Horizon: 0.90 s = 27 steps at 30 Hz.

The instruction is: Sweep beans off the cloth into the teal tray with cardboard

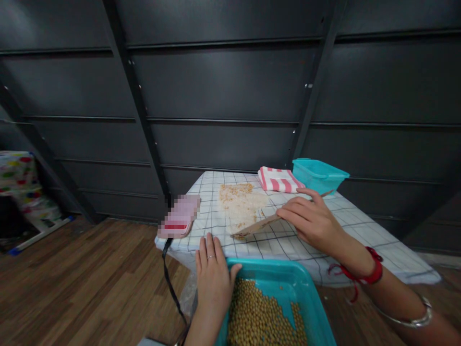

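My right hand grips a thin, light-brown flat strip from above, its kind unclear. The strip's lower edge rests on the checked tablecloth, against small tan grains. Behind it spreads a pale, powdery patch with more grains. My left hand lies with fingers stretched out at the table's front edge. Its thumb reaches over the left rim of a teal tub, which holds many round, yellow-brown beans. Part of the tub's left side is hidden by that hand.
A pink phone-like object, pixelated, lies at the table's left edge with a black strap hanging down. A folded pink-and-white striped cloth and a second teal tub stand at the back right. Dark metal wall panels rise behind the table.
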Tool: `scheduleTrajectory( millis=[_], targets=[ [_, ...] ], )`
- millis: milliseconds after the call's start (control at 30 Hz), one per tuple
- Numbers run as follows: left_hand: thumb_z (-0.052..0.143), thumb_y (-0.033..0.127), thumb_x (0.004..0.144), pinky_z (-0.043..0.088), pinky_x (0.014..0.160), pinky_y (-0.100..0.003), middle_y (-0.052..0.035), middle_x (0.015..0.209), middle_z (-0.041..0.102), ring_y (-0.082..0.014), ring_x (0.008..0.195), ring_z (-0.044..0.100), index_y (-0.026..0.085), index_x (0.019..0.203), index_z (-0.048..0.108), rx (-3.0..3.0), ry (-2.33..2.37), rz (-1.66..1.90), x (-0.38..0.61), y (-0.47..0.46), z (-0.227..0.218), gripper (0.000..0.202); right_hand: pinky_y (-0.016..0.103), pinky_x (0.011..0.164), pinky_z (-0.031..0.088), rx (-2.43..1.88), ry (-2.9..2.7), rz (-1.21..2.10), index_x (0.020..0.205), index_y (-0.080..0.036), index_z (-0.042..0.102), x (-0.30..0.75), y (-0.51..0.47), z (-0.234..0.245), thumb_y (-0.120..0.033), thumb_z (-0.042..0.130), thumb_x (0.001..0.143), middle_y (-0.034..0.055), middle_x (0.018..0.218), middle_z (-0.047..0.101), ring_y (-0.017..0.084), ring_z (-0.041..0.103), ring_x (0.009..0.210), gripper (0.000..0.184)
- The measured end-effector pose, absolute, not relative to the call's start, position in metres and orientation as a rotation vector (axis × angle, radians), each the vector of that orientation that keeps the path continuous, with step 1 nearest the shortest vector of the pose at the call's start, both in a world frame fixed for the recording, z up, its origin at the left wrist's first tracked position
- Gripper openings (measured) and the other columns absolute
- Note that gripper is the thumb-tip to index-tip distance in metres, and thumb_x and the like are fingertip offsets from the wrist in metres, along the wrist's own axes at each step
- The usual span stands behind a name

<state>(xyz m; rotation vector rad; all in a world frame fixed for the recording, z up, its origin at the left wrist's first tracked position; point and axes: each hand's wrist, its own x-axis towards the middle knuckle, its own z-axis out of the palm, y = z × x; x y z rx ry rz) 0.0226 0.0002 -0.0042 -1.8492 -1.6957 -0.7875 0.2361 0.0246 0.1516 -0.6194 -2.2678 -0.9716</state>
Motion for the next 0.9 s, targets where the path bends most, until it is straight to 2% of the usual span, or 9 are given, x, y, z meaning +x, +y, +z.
scheduleTrajectory(
  millis=[367,667,900],
  targets=[
    [0.034,0.052,0.08,0.037,0.09,-0.054,-0.0255,0.125,0.044,-0.0379,0.119,0.034,-0.002,0.121,0.039,-1.848,-1.671,-0.806,0.022,0.001,-0.007,0.068,0.038,0.084,0.035,-0.589,-2.232,-0.958,0.085,-0.015,0.056,0.225,0.027,0.151,-0.003,0.039,0.08,0.0017,0.072,0.063,0.013,0.052,0.07,0.021],
    [0.029,0.053,0.081,0.04,0.088,-0.052,-0.0249,0.123,0.046,-0.0378,0.116,0.038,-0.003,0.119,0.042,-1.827,-1.664,-0.8,0.021,0.002,-0.006,0.069,0.039,0.083,0.036,-0.569,-2.269,-0.925,0.086,-0.014,0.055,0.235,0.011,0.153,-0.002,0.039,0.079,0.0033,0.074,0.064,0.013,0.053,0.07,0.021],
    [0.035,0.051,0.079,0.037,0.089,-0.054,-0.0248,0.126,0.044,-0.0377,0.119,0.034,-0.001,0.122,0.04,-1.862,-1.7,-0.792,0.021,0.002,-0.007,0.067,0.039,0.083,0.037,-0.59,-2.213,-0.967,0.086,-0.016,0.056,0.232,0.012,0.153,-0.002,0.041,0.079,0.0023,0.072,0.063,0.013,0.053,0.069,0.021]
  ],
)
